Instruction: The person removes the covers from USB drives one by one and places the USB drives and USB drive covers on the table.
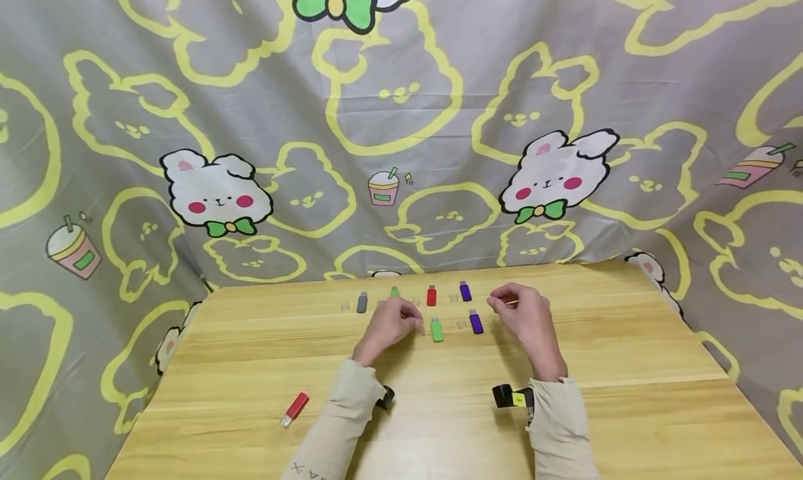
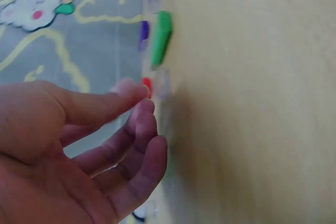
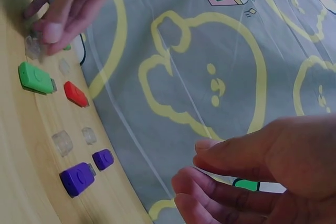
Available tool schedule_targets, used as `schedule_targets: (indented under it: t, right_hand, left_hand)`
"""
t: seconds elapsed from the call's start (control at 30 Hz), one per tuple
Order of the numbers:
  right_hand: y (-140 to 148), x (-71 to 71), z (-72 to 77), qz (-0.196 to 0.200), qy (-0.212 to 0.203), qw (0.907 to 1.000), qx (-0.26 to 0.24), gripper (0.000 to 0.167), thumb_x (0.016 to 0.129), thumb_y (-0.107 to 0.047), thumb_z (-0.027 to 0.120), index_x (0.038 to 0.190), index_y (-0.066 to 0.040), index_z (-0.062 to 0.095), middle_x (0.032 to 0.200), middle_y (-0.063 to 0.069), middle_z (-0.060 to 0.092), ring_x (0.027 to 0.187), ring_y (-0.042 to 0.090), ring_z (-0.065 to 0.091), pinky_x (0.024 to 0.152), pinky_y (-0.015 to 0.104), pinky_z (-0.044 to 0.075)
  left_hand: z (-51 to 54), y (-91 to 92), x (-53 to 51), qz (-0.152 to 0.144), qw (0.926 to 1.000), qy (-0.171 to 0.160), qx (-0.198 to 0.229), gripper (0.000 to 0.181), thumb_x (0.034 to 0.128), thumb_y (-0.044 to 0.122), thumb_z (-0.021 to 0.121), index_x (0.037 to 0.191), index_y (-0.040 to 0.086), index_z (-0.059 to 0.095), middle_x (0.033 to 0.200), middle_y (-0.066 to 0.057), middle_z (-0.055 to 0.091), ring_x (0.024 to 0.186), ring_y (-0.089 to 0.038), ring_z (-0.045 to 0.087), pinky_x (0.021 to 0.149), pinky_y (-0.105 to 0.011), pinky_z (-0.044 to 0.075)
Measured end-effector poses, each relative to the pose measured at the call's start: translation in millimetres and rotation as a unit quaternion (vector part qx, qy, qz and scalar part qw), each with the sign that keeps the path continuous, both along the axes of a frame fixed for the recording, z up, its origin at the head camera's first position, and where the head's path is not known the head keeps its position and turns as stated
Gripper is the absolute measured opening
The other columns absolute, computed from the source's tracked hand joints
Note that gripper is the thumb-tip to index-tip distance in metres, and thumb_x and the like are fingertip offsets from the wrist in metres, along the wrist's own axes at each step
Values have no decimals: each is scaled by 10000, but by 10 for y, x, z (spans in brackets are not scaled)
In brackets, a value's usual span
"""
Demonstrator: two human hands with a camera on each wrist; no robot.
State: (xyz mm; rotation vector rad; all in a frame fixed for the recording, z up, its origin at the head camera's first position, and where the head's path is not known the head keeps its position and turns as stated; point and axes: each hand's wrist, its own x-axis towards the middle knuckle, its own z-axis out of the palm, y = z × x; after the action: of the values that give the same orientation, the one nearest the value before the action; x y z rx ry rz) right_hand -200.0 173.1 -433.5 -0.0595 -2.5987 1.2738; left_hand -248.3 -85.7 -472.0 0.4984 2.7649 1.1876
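My left hand (image 1: 390, 324) is over the table with its fingers loosely bent. Its fingertips are beside a clear cap (image 3: 32, 47), which lies near a light green USB stick (image 1: 437, 330); no firm hold on the cap shows. My right hand (image 1: 525, 320) hovers right of two purple USB sticks, one in front (image 1: 476, 322) and one behind (image 1: 465, 292). Its thumb and fingers are bent, with nothing between them. A red USB stick (image 1: 431, 296) lies in the back row. Another green USB stick (image 1: 394, 292) is partly hidden behind my left hand.
A grey USB stick (image 1: 362, 302) lies at the back left, with a clear cap (image 1: 345, 306) beside it. Another red USB stick (image 1: 296, 408) lies at the front left. More clear caps lie between the sticks. A patterned curtain (image 1: 439, 236) hangs along the table's (image 1: 439, 424) back edge.
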Motion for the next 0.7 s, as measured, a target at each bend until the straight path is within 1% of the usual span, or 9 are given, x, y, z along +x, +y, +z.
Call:
schedule_targets:
  t: [0.07,0.17,0.27,0.37,0.43,0.5,0.6,0.7]
  right_hand:
    - [-29,-7,-8,79,51,10000,21,108,949,-91,735,995,3,758,906,128,754,833,286,717,683,332,558]
    - [-77,-12,-11,167,130,9998,65,98,946,-78,733,997,3,758,913,128,753,837,286,719,708,370,581]
    - [-124,-17,-14,283,131,9995,99,108,952,-81,728,1009,7,754,926,132,752,848,292,723,731,407,596]
    - [-167,-27,-13,417,164,9989,130,116,960,-89,721,1014,10,749,933,133,749,863,300,728,749,429,602]
    - [-192,-39,-12,489,237,9984,154,107,959,-81,720,1008,11,747,930,132,748,865,304,727,755,441,602]
    - [-213,-45,-16,552,285,9979,198,93,956,-71,719,1000,6,746,923,124,745,863,299,723,762,443,602]
    - [-247,-48,-34,637,277,9973,251,83,952,-57,716,999,1,750,920,114,743,862,291,720,763,438,602]
    - [-295,-41,-67,720,221,9968,273,87,956,-57,713,1014,-6,754,931,107,739,874,292,716,768,433,602]
  left_hand:
    - [64,-85,35,121,9997,-64,194,95,971,56,700,999,17,781,910,-64,743,798,-154,635,686,-294,539]
    - [158,-242,97,320,9981,108,516,162,1009,91,658,1099,3,760,955,-88,739,833,-188,670,718,-321,572]
    - [236,-417,166,533,9937,394,909,173,1016,93,649,1120,-1,752,954,-96,737,837,-223,689,727,-315,587]
    - [282,-593,226,821,9858,571,1352,170,1010,89,660,1118,-5,752,938,-122,737,818,-270,697,691,-290,593]
    - [296,-706,262,1026,9807,622,1543,173,1006,94,669,1122,-1,755,936,-137,739,809,-290,694,671,-280,592]
    - [292,-813,290,1206,9767,598,1671,184,1008,96,668,1131,-13,750,948,-158,738,811,-295,692,679,-273,596]
    - [268,-967,326,1431,9727,541,1746,188,1018,88,651,1134,-26,744,964,-174,739,819,-277,695,707,-276,605]
    - [260,-1092,343,1568,9694,501,1820,201,1034,85,622,1143,-40,736,971,-175,732,839,-275,697,737,-294,614]
